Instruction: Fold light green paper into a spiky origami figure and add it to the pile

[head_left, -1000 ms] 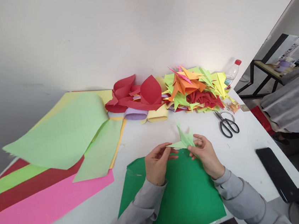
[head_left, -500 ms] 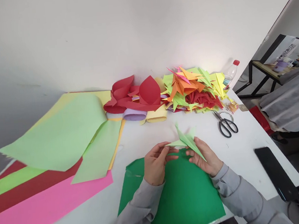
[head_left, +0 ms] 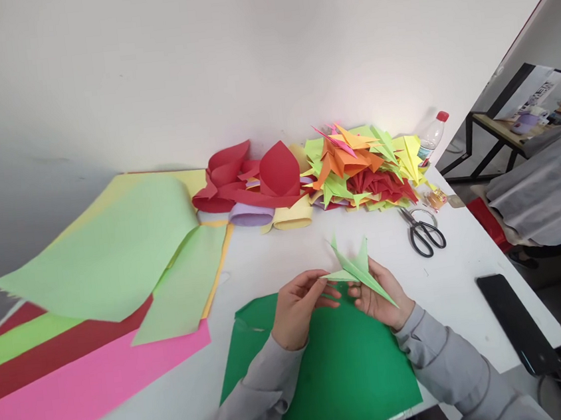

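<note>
Well left of your grip spread the large, pale-green paper sheets (head_left: 104,248); white tabletop (head_left: 256,262) between them gives you room. Your left hand (head_left: 291,312) has thumb and forefinger pinched on the left point of the pale-green, folded-paper star (head_left: 360,270), held between both hands. Expect it light, crisp and easily creased; its layered middle looks the safest hold. Your right hand (head_left: 393,285) lies under it; whether those fingers clamp, I can't tell. Farther right are black-handled metal scissors (head_left: 415,224), a black, rectangular phone (head_left: 516,325) and the table's edge.
</note>
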`<state>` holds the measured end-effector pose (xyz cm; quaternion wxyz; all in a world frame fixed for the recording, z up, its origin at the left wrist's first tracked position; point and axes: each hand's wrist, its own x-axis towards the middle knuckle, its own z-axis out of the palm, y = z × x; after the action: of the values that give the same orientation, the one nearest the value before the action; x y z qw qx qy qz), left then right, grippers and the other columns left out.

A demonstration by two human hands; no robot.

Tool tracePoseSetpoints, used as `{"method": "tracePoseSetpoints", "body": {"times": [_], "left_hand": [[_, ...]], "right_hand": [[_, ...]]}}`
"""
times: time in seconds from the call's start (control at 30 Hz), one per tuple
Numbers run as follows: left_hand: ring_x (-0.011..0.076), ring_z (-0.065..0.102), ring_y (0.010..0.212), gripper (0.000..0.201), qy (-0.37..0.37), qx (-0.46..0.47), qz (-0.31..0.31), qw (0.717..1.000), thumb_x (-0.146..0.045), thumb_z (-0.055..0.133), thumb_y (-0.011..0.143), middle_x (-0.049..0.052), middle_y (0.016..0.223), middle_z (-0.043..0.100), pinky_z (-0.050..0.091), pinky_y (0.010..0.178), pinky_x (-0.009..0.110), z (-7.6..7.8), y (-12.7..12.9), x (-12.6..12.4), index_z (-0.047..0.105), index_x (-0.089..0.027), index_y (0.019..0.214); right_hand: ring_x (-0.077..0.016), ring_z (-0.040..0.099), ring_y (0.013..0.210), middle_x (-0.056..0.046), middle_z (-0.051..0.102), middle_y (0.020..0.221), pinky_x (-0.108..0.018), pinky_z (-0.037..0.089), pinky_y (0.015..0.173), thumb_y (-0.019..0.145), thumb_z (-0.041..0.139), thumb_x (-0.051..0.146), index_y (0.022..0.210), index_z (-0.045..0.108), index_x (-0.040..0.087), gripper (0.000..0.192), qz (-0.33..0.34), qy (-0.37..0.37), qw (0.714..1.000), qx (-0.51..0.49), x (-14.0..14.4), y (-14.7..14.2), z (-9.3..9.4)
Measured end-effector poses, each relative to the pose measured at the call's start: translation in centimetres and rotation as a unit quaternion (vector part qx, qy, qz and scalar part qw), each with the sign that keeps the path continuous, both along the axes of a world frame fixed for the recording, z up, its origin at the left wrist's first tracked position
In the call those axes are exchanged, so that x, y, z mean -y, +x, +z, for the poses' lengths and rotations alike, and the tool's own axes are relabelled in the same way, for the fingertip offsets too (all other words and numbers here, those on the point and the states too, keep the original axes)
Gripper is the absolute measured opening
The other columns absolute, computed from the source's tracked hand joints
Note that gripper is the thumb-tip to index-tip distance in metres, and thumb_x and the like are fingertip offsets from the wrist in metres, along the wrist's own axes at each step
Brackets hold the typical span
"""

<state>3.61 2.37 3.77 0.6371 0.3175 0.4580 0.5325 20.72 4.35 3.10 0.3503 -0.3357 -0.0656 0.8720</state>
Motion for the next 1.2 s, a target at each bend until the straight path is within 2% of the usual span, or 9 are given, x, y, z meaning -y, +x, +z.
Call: {"method": "tracePoseSetpoints", "body": {"times": [0.13,0.3,0.4,0.47,0.67,0.77,0.87,1.03,1.2], "left_hand": [[0.0192,0.066,0.051,0.04,0.014,-0.007,-0.011,1.0,-0.045,0.081,0.06,0.005,0.063,0.07,0.058,0.045,0.032,0.1,0.0,0.2,0.067,-0.013,0.079],[0.0169,0.063,0.047,0.033,0.038,-0.032,-0.007,0.999,-0.043,0.077,0.065,0.002,0.059,0.068,0.057,0.042,0.03,0.4,0.0,0.4,0.066,-0.014,0.077],[0.016,0.062,0.046,0.028,0.05,-0.061,0.013,0.997,-0.04,0.074,0.067,0.0,0.055,0.065,0.056,0.041,0.029,0.5,0.1,0.6,0.064,-0.015,0.075],[0.0149,0.06,0.044,0.024,0.057,-0.079,0.021,0.995,-0.036,0.071,0.069,-0.002,0.052,0.062,0.054,0.041,0.028,0.4,0.1,0.6,0.062,-0.016,0.076],[0.0118,0.056,0.041,0.012,0.128,-0.192,0.059,0.971,-0.028,0.063,0.074,-0.004,0.051,0.059,0.051,0.043,0.024,-0.3,0.3,1.1,0.06,-0.017,0.078],[0.0136,0.06,0.05,0.013,0.142,-0.255,0.103,0.951,-0.028,0.062,0.074,-0.001,0.062,0.062,0.052,0.045,0.024,-0.7,0.6,1.5,0.061,-0.018,0.082],[0.0172,0.065,0.065,0.019,0.138,-0.276,0.134,0.942,-0.03,0.063,0.074,0.002,0.073,0.064,0.055,0.049,0.024,-0.9,0.9,1.8,0.06,-0.019,0.09],[0.0187,0.065,0.072,0.014,0.173,-0.281,0.15,0.932,-0.031,0.064,0.076,0.004,0.079,0.064,0.058,0.052,0.025,-0.4,1.1,2.0,0.061,-0.021,0.085],[0.0173,0.065,0.067,0.005,0.247,-0.348,0.149,0.892,-0.026,0.063,0.079,0.004,0.076,0.069,0.058,0.059,0.028,0.1,0.8,2.3,0.066,-0.022,0.079]], "right_hand": [[-0.011,0.055,0.047,-0.001,0.06,0.057,-0.019,0.044,0.041,0.091,0.043,0.032,0.102,0.062,0.01,0.032,0.0,-0.014,1.0,-0.014,0.2,0.0,0.0],[-0.0098,0.048,0.046,0.003,0.053,0.054,-0.017,0.029,0.036,0.077,0.058,0.025,0.084,0.061,0.015,0.012,-0.009,0.028,1.0,0.004,0.5,-0.2,-0.3],[-0.0095,0.047,0.045,0.004,0.055,0.057,-0.018,0.028,0.036,0.071,0.067,0.023,0.086,0.061,0.016,0.018,-0.024,0.097,0.994,0.043,0.7,-0.4,-0.2],[-0.0091,0.047,0.045,0.004,0.055,0.057,-0.018,0.03,0.036,0.069,0.069,0.023,0.089,0.063,0.015,0.023,-0.025,0.117,0.991,0.058,0.8,-0.6,-0.2],[-0.0087,0.049,0.045,0.004,0.056,0.057,-0.018,0.032,0.037,0.066,0.07,0.022,0.079,0.063,0.015,0.016,-0.014,0.119,0.989,0.082,1.0,-1.0,-0.2],[-0.0094,0.049,0.045,0.004,0.055,0.055,-0.018,0.032,0.037,0.067,0.069,0.022,0.08,0.063,0.015,0.016,-0.011,0.121,0.989,0.082,1.0,-1.1,-0.4],[-0.0095,0.047,0.045,0.003,0.055,0.055,-0.019,0.033,0.038,0.068,0.067,0.023,0.082,0.064,0.015,0.016,-0.015,0.121,0.99,0.071,1.1,-1.2,-0.6],[-0.0096,0.046,0.047,0.003,0.054,0.056,-0.019,0.031,0.04,0.071,0.065,0.024,0.084,0.063,0.015,0.016,-0.009,0.094,0.994,0.048,1.0,-1.0,-0.7],[-0.009,0.048,0.048,0.003,0.054,0.058,-0.018,0.03,0.04,0.07,0.065,0.021,0.084,0.061,0.015,0.016,0.004,0.079,0.997,0.02,0.8,-0.8,-0.7]]}}
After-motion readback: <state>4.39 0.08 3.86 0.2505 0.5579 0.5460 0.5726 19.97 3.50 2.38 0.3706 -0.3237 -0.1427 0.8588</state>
